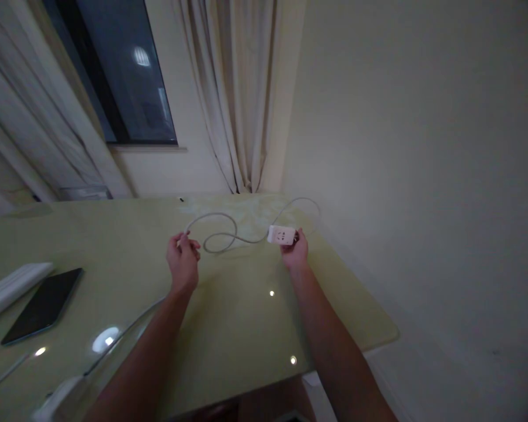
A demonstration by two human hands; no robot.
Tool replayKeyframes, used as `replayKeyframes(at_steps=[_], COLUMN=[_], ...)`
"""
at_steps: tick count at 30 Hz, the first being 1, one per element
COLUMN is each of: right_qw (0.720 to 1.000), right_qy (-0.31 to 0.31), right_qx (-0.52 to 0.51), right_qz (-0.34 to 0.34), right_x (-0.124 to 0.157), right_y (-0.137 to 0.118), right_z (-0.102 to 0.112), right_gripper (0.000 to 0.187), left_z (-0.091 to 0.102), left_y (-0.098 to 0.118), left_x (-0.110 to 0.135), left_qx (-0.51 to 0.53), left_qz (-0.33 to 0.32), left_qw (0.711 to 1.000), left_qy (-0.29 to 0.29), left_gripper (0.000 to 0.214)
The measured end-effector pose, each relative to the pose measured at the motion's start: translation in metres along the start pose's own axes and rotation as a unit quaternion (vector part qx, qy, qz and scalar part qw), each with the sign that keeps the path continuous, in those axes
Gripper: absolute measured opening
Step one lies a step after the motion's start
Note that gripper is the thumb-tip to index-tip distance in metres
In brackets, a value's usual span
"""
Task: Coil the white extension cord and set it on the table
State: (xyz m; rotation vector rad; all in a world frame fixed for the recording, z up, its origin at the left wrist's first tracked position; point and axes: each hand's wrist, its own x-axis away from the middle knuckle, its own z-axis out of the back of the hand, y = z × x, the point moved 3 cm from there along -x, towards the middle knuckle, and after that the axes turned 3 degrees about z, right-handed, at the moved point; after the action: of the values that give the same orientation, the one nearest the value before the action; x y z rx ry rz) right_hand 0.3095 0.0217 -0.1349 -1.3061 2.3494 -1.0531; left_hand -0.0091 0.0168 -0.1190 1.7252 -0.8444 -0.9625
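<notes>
Well, with the left hand (183,255) pinching the pale cord (211,214) and the right hand (295,252) gripping the white power strip (282,235) over the table (237,316), I'd steady the strip and ease those loops loose without tugging.

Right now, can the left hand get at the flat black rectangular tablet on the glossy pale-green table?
Probably yes: the tablet lies uncovered, leftward of the left hand, with nothing standing between them. That hand pinches a thin pale cable, though, and would likely need to let go.
</notes>
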Motion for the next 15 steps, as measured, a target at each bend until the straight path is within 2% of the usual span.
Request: replayKeyframes(at_steps=[3,6,11,15], right_qw=[0.999,0.997,0.995,0.998], right_qy=[0.024,0.039,0.043,0.018], right_qx=[-0.017,-0.033,-0.043,-0.008], right_qz=[-0.038,-0.063,-0.083,-0.067], right_x=[0.006,0.012,0.015,0.012], right_y=[0.0,-0.002,-0.004,-0.004], right_z=[-0.002,-0.006,-0.007,-0.005], right_gripper=[0.035,0.034,0.035,0.038], left_z=[0.015,0.027,0.031,0.029], left_y=[-0.016,-0.03,-0.045,-0.042], left_x=[-0.02,-0.033,-0.038,-0.036], left_qx=[0.098,0.078,0.005,-0.081], left_qz=[0.113,0.158,0.151,0.107], left_qw=[0.987,0.982,0.984,0.988], left_qy=[0.059,0.074,0.095,0.081], left_gripper=[0.007,0.014,0.032,0.041])
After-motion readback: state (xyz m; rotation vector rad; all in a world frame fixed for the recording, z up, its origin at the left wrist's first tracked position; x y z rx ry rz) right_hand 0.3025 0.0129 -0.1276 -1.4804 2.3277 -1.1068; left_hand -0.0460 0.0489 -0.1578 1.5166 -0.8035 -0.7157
